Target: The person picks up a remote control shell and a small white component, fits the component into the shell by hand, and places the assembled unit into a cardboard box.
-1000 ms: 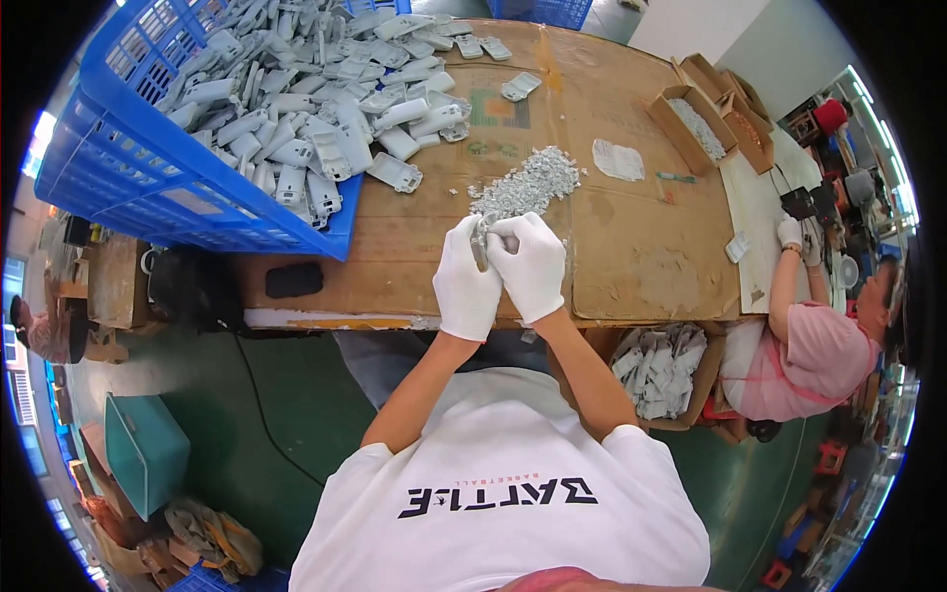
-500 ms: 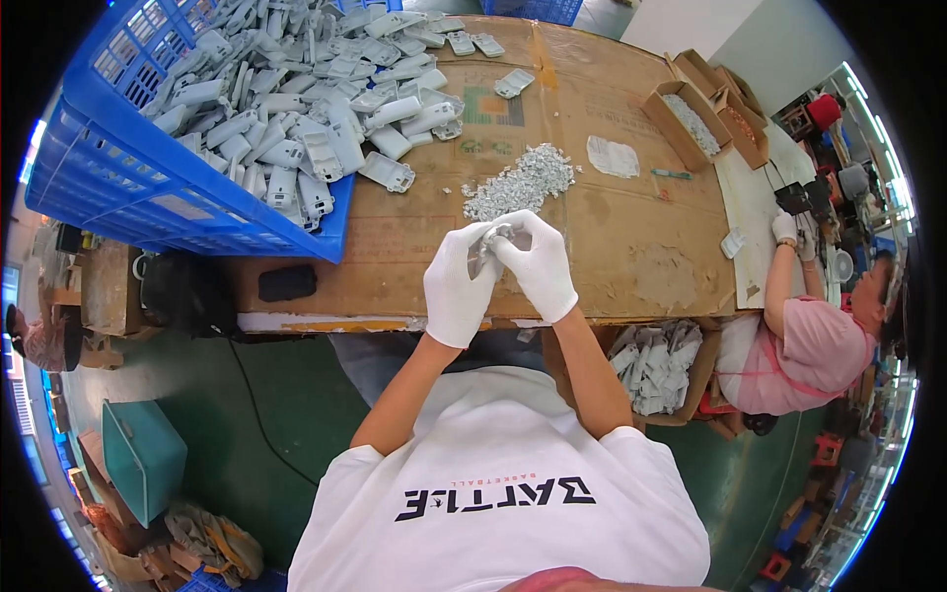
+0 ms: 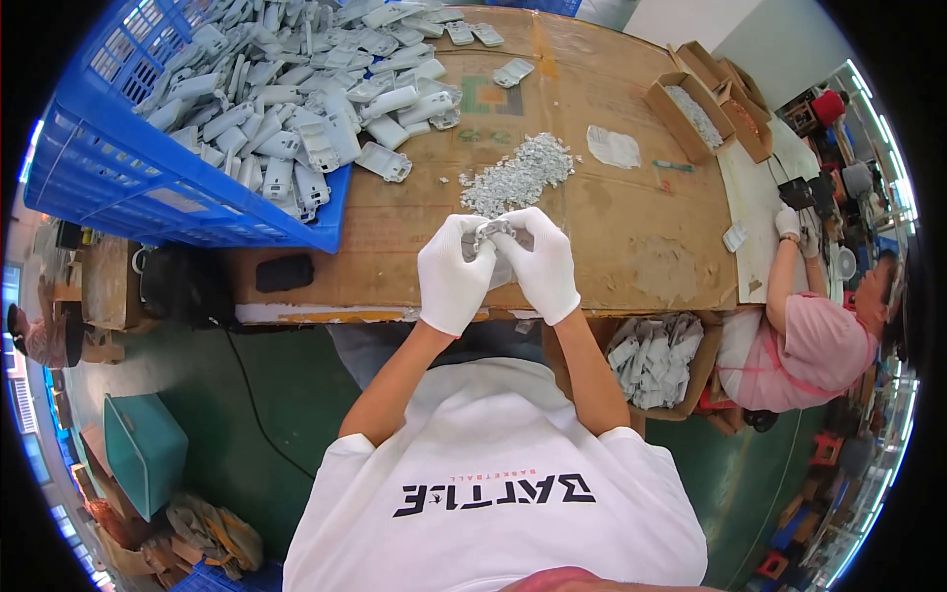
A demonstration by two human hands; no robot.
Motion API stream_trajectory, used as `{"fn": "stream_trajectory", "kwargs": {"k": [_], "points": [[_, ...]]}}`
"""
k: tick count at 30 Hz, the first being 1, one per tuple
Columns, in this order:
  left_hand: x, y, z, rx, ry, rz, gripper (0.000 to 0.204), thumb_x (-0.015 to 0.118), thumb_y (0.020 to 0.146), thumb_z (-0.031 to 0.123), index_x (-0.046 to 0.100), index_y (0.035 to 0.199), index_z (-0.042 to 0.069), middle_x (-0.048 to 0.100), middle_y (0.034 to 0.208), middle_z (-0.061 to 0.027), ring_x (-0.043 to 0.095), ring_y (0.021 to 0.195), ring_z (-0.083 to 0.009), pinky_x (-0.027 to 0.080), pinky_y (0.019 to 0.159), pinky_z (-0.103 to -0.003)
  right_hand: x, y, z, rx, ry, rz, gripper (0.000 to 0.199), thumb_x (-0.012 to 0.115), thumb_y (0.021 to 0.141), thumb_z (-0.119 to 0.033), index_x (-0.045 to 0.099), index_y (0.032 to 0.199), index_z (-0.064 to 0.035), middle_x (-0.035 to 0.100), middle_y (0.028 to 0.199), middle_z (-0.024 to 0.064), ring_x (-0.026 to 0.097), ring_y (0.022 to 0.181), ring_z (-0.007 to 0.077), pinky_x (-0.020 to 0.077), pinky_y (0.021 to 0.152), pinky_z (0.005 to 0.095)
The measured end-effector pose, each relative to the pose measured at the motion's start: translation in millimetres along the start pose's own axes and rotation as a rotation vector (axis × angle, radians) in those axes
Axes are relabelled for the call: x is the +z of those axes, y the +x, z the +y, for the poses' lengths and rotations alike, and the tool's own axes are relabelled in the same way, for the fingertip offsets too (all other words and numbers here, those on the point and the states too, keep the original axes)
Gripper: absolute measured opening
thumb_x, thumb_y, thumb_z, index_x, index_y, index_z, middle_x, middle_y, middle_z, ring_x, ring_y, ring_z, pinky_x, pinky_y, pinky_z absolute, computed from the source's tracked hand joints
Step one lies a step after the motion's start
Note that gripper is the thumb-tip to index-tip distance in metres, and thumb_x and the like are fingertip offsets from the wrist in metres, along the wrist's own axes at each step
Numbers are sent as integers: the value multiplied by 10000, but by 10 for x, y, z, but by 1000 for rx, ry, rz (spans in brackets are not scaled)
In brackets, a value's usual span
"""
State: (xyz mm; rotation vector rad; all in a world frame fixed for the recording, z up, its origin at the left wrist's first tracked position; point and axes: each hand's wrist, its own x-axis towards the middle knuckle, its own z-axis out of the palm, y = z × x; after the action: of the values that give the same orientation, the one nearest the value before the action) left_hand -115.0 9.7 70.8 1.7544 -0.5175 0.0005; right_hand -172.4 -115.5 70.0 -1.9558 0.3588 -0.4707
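My left hand [image 3: 456,278] and my right hand [image 3: 544,268], both in white gloves, meet near the table's front edge. Between their fingertips they grip a light grey plastic housing [image 3: 493,231], mostly covered by the fingers; a paler part shows below, between the palms. Just beyond the hands lies a heap of small silvery parts [image 3: 523,170]. To the left, many similar grey plastic housings [image 3: 286,109] spill out of a blue plastic crate [image 3: 187,202] onto the cardboard-covered table [image 3: 631,227].
A black pouch [image 3: 285,273] lies near the front left edge. At the right stand cardboard boxes of small parts [image 3: 691,116]; a white paper [image 3: 614,149] lies nearer. A carton of white pieces [image 3: 655,363] sits below the table edge. A gloved co-worker [image 3: 804,340] works at right.
The housing has turned in my fingers, so more of its upper edge shows and a pale part appears below. Both hands have shifted only slightly.
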Motion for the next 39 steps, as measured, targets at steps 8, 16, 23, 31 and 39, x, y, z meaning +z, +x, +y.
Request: {"fn": "stream_trajectory", "kwargs": {"k": [8,16,23,31,39], "points": [[-6,-1,82,-32,-35,-8,113,647,893,19,653,1004,-6,687,862,-114,665,787,-170,526,744,-310,2,-173,-121,57,327,69,273,635,891,5,663,1160,-34,653,1038,84,671,925,164,532,836,304],[26,3,-34,-126,-129,-89,161,665,894,38,658,1050,2,700,892,-93,656,805,-134,524,754,-295,53,-168,-1,-20,109,141,230,631,900,-2,660,1128,-21,668,981,61,632,853,126,510,782,282],[42,-56,-24,52,12,-128,317,698,851,26,658,1165,18,716,994,-122,704,888,-169,550,798,-296,90,-111,-32,147,280,200,147,657,898,-53,655,1041,-19,667,903,43,610,793,106,502,738,285],[82,-63,-85,80,117,-18,278,699,856,51,670,1131,26,708,959,-128,715,826,-205,559,744,-304,117,-51,-24,183,326,82,134,634,884,-75,657,994,-1,653,853,26,577,785,76,482,715,267],[66,-42,-86,52,140,-23,272,704,842,48,673,1111,33,701,942,-128,707,795,-236,556,714,-322,167,12,9,204,297,23,136,617,892,-93,651,981,4,640,825,32,568,774,78,475,701,275]]}}
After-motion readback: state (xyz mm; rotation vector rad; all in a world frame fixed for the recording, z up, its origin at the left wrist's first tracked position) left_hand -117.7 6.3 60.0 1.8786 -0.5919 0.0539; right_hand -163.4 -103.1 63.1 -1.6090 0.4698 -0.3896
